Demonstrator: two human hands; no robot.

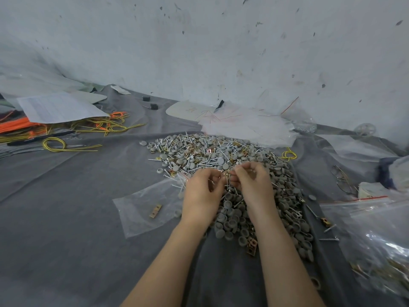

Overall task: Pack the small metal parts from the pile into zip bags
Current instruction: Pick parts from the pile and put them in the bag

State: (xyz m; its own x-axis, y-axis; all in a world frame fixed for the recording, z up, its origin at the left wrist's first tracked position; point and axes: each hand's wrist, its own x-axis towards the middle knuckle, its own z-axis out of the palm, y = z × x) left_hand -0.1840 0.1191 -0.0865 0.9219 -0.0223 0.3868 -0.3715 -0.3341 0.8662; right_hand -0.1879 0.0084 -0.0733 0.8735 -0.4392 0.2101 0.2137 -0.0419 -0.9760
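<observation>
Grey cloth surface is being used as the work area, and it is being backed by a pale, scuffed wall. A loose pile of silver screws, brass-coloured clips and round grey caps is being kept at centre on the cloth. Both hands are being held over the near part of this pile, fingertips almost meeting.

The fingers of the left hand are being curled inward, and a small bunch of silver screws is being pinched at their tips. The fingers of the right hand are being curled likewise, and the same bunch is being pinched from the other side. The count cannot be told.

A clear flat zip bag is being left lying on the cloth just left of the left hand. A single brass-coloured clip is being shown at its middle; whether on it or inside it cannot be told.

A heap of empty clear bags is being kept behind the pile, and filled clear bags at far right. Yellow wire loops and a white printed sheet are being kept at left.
</observation>
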